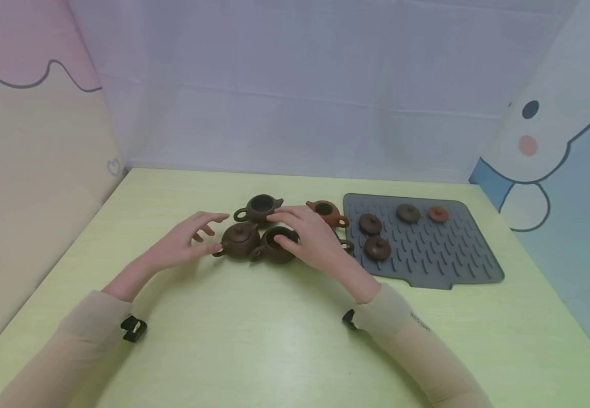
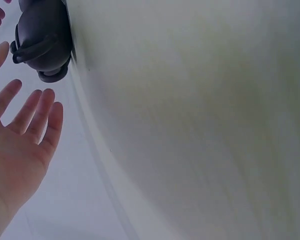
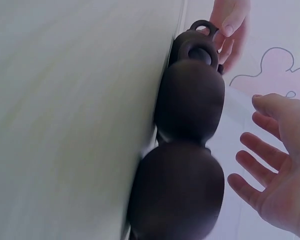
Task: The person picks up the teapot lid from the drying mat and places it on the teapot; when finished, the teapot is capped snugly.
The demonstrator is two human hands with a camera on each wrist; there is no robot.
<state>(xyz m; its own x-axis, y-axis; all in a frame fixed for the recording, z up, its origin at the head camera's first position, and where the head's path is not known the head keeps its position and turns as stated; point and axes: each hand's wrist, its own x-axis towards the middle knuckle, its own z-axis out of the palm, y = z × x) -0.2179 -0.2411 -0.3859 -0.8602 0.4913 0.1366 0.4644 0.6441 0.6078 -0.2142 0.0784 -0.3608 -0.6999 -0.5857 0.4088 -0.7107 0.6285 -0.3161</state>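
A lidded dark brown teapot [image 1: 236, 246] stands with its handle toward my left hand [image 1: 180, 242]. The left fingers are extended and spread; the thumb tip is close by the handle, and whether they touch I cannot tell. My right hand [image 1: 311, 235] hovers over an uncovered dark brown teapot [image 1: 274, 256], fingers loosely extended. In the right wrist view that right hand [image 3: 285, 165] is apart from the row of dark pots [image 3: 177, 190]. Behind stand an uncovered grey-brown teapot [image 1: 258, 212] and an uncovered reddish teapot [image 1: 328, 213]. Another pot's handle [image 1: 347, 246] shows past the right wrist, which hides its body.
A grey ridged mat [image 1: 427, 266] lies at the right of the light table [image 1: 254, 334]. On it are several lids, among them a dark brown lid [image 1: 377, 248], a grey-brown lid [image 1: 408, 213] and a reddish lid [image 1: 438, 213]. A pale cloth wall [image 1: 295, 113] rises behind.
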